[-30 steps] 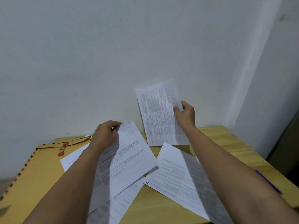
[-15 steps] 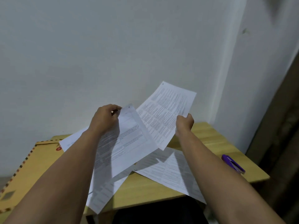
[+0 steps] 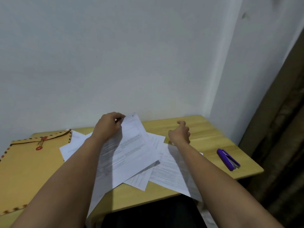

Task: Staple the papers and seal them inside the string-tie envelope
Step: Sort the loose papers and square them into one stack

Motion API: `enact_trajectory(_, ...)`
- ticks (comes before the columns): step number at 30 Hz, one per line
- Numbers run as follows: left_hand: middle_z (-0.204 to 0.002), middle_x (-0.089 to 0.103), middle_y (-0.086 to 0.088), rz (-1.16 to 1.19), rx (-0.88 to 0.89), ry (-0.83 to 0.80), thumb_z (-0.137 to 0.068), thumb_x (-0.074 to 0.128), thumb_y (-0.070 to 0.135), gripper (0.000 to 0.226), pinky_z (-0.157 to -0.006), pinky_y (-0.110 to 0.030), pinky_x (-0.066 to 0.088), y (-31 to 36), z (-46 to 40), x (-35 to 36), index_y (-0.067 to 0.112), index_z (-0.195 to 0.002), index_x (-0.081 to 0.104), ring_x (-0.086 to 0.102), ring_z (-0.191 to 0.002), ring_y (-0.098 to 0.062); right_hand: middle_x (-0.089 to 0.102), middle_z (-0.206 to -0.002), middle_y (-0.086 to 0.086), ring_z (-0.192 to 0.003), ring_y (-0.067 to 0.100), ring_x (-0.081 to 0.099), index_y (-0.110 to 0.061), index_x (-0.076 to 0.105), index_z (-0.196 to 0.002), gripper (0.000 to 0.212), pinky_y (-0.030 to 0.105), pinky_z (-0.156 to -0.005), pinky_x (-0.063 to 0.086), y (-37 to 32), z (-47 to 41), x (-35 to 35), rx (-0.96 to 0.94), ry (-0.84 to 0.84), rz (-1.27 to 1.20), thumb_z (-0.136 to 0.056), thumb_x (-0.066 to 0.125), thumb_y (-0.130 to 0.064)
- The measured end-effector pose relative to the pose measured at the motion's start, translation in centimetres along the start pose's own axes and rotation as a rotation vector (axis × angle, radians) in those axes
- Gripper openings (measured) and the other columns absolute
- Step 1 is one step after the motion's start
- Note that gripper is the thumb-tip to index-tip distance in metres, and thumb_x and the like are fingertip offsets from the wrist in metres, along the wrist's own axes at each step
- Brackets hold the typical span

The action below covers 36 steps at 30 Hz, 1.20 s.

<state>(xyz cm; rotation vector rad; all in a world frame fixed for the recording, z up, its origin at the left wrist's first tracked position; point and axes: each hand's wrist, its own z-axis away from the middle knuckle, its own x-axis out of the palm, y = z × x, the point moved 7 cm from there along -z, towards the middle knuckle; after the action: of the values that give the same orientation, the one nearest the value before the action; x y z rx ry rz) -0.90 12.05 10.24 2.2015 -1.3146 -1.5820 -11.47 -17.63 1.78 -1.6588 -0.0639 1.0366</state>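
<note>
Head view: gathering step. My left hand pinches the top sheet of loose papers on the table; right hand hovers, loosely spread, holding nothing. Next: square sheets, fetch stapler. Envelope lies left, unopened.

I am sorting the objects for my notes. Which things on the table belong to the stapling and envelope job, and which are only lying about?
Belong to the job:
white printed paper sheets
purple stapler
brown string-tie envelope with red discs

Only lying about:
nothing that I can see on the wooden table
</note>
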Motion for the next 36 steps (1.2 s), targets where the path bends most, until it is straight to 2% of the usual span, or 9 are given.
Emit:
enact_trajectory(4,-0.105,0.075,0.004,0.021,-0.027,-0.028,-0.096,0.061,0.012,0.02,-0.082,-0.029,0.048,-2.2,-1.0,2.6,0.018,-0.108,0.077,0.064,-0.09,-0.013,0.066,-0.114,-0.002,-0.108,0.027,0.068,-0.029,0.065,-0.121,0.039,0.044,-0.097,0.056,-1.8,-2.7,4.4,-0.229,-0.261,0.171,-0.086,0.065,-0.013)
enact_trajectory(9,-0.096,0.075,0.006,0.06,-0.119,-0.059,-0.095,0.058,0.008,0.025,-0.076,-0.024,0.045,-6.1,-2.1,4.0,0.019,-0.105,0.077,0.066,-0.086,-0.012,0.069,-0.106,-0.008,-0.099,0.02,0.069,-0.032,0.072,-0.1,0.018,0.034,-0.085,0.059,-4.5,-3.4,11.7,-0.446,-0.493,0.259,-0.083,0.074,-0.025)
enact_trajectory(13,-0.092,0.074,0.009,0.068,-0.155,-0.064,-0.094,0.056,0.006,0.028,-0.076,-0.023,0.046,-8.5,-2.3,3.7,0.019,-0.104,0.078,0.066,-0.084,-0.009,0.067,-0.113,-0.008,-0.103,0.018,0.066,-0.033,0.069,-0.113,0.063,0.037,-0.093,0.056,-6.5,-3.9,15.4,-0.504,-0.591,0.501,-0.056,0.081,-0.058)
enact_trajectory(15,-0.091,0.073,0.012,0.082,-0.173,-0.064,-0.094,0.055,0.005,0.029,-0.075,-0.022,0.048,-9.4,-2.3,3.3,0.02,-0.105,0.078,0.066,-0.083,-0.006,0.064,-0.113,-0.007,-0.104,0.02,0.065,-0.031,0.067,-0.116,0.074,0.04,-0.095,0.056,-7.1,-4.5,16.1,-0.483,-0.605,0.545,-0.05,0.085,-0.06)
enact_trajectory(21,-0.092,0.071,0.015,0.097,-0.205,-0.037,-0.096,0.054,0.006,0.03,-0.071,-0.02,0.051,-10.9,-2.2,2.0,0.021,-0.107,0.077,0.066,-0.083,0.0,0.065,-0.113,-0.005,-0.102,0.021,0.064,-0.023,0.064,-0.11,0.065,0.041,-0.093,0.056,-6.8,-5.8,15.5,-0.382,-0.598,0.655,-0.062,0.093,-0.055)
enact_trajectory(25,-0.087,0.066,0.024,0.09,-0.191,-0.033,-0.096,0.055,0.006,0.029,-0.067,-0.019,0.05,-10.7,-2.4,1.9,0.022,-0.106,0.077,0.066,-0.079,-0.001,0.072,-0.101,0.0,-0.094,0.029,0.071,-0.018,0.066,-0.096,0.066,0.036,-0.072,0.053,-6.0,-7.0,12.5,-0.237,-0.556,0.891,-0.058,0.091,-0.066)
enact_trajectory(29,-0.087,0.068,0.021,0.104,-0.171,-0.035,-0.096,0.056,0.007,0.027,-0.07,-0.018,0.048,-10.0,-2.8,2.4,0.021,-0.106,0.077,0.065,-0.08,0.001,0.071,-0.107,0.003,-0.1,0.037,0.07,-0.017,0.066,-0.105,0.077,0.047,-0.095,0.053,-5.7,-7.8,11.2,-0.083,-0.577,1.013,-0.054,0.092,-0.068)
enact_trajectory(33,-0.092,0.073,0.013,0.119,-0.165,-0.042,-0.096,0.055,0.007,0.028,-0.075,-0.024,0.053,-9.9,-3.1,3.1,0.023,-0.106,0.077,0.067,-0.084,-0.003,0.065,-0.094,0.0,-0.098,0.03,0.067,-0.013,0.055,-0.09,0.066,0.04,-0.09,0.053,-6.5,-8.0,12.7,-0.205,-0.488,0.815,-0.068,0.086,-0.067)
enact_trajectory(36,-0.09,0.072,0.017,0.12,-0.161,-0.051,-0.096,0.056,0.007,0.028,-0.072,-0.021,0.049,-10.0,-3.3,3.5,0.024,-0.105,0.077,0.067,-0.084,0.001,0.061,-0.09,0.0,-0.101,0.031,0.066,-0.017,0.049,-0.083,0.062,0.045,-0.098,0.052,-5.9,-8.1,14.2,-0.211,-0.481,0.728,-0.069,0.087,-0.063)
